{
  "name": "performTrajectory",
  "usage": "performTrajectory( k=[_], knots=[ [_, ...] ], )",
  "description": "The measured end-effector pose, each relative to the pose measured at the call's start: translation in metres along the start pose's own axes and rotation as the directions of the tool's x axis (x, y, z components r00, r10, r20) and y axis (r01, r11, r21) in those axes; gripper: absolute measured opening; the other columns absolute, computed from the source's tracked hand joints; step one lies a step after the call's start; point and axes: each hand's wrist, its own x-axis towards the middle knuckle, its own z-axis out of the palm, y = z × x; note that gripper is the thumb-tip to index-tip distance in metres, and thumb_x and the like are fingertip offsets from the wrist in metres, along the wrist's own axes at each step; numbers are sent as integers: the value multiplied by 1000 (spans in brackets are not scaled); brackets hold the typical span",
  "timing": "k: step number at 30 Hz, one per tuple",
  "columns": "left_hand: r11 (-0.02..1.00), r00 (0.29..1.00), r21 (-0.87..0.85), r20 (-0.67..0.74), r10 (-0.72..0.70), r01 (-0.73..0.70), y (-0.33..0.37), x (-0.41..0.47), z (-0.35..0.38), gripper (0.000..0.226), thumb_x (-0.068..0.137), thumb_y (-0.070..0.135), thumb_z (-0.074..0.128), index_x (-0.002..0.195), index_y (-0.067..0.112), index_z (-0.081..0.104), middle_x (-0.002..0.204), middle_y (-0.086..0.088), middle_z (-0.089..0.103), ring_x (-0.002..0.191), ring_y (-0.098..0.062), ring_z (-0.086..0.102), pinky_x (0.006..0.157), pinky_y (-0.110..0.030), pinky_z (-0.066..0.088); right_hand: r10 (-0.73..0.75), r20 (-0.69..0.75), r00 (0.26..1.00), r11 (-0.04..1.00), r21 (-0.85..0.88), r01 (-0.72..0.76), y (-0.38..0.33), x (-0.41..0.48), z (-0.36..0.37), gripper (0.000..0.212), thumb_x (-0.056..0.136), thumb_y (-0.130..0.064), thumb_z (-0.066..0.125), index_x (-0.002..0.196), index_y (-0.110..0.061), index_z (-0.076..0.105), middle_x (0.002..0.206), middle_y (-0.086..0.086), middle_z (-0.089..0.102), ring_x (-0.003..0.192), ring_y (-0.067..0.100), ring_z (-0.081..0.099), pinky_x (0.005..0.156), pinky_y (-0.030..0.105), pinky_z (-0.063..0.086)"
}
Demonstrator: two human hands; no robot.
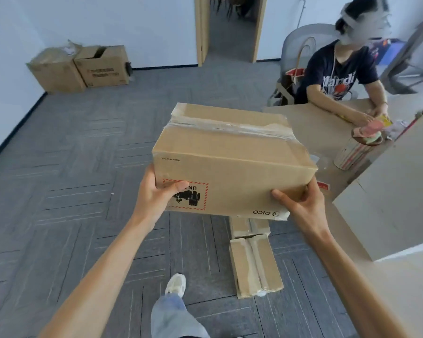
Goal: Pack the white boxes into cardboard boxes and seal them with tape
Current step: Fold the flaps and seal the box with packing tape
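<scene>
1. Cardboard box (230,164): we are holding it in the air above the grey carpeted floor (71,191), just beside the bench (310,123). Its top flaps are lying closed under a strip of clear tape (230,126), and its print is facing us upside down.
2. Left hand (154,193): we are gripping the box's left end, the thumb pressing on the red-bordered label (195,198) on the near face and the fingers curling round the side, out of sight.
3. Right hand (300,203): we are gripping the lower right corner, the thumb lying across the near face and the fingers wrapping round the right end.
4. Two taped cartons (254,264): lying end to end on the floor beneath the held box.
5. Seated person (340,74): sitting at the bench's far side, handling small coloured items.
6. Two larger cartons (78,69): standing side by side against the far wall, well apart from us.
</scene>
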Motion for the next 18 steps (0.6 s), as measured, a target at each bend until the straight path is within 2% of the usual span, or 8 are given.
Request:
performTrajectory(
  k=[2,4,6,8,11,13,16,18],
  knots=[
    [1000,992,-7,123,-6,7,-9,43,3,56,74,14,82,122,19,52,109,7,69,95,-1,65,81,-29,51,46,-113,993,998,-36,-50,3,-1,12,56,78,-12,81,123,-28,53,106,-18,66,102,9,60,84,31,56],
    [1000,959,6,282,-21,20,-16,89,9,56,73,16,83,120,20,53,109,8,69,99,-4,65,87,-36,51,83,-274,958,993,-60,-103,1,-1,26,53,78,-11,80,120,-28,53,104,-14,66,98,7,61,85,34,57],
    [1000,928,13,371,-31,29,-21,112,13,58,71,22,85,119,22,53,111,6,69,104,-9,65,92,-43,51,110,-348,931,987,-70,-143,-6,-9,37,51,78,-11,81,118,-27,53,104,-11,66,92,3,61,85,36,56],
    [999,866,24,498,-38,31,-22,139,18,65,65,32,86,120,22,52,112,4,69,105,-11,64,93,-45,52,123,-453,883,982,-75,-175,-11,-19,51,52,76,-16,83,115,-33,54,102,-13,66,90,2,61,82,36,57],
    [999,761,40,647,-50,31,-22,163,28,76,58,41,86,121,17,51,111,3,69,104,-13,66,90,-49,54,130,-581,803,979,-53,-197,-20,-48,74,50,69,-31,81,108,-46,54,101,-19,67,92,3,62,77,28,58],
    [999,687,43,726,-43,16,-22,168,35,80,55,45,87,122,18,51,111,2,70,103,-15,66,87,-51,55,133,-652,746,977,-42,-211,-24,-69,88,52,68,-31,84,105,-52,54,101,-18,68,94,3,63,77,26,59],
    [998,579,62,814,-41,-16,-24,168,45,80,58,44,89,124,19,51,111,2,70,104,-15,67,87,-53,55,139,-749,648,973,-18,-229,-30,-98,108,59,66,-35,89,109,-53,53,104,-13,68,100,9,64,79,28,58],
    [998,505,46,863,-14,-52,-28,167,50,79,60,40,89,126,18,51,115,1,68,107,-16,65,90,-50,54,136,-794,593,972,-10,-236,-31,-116,121,62,64,-40,85,116,-49,53,104,-16,68,98,5,64,78,26,57]
  ],
)
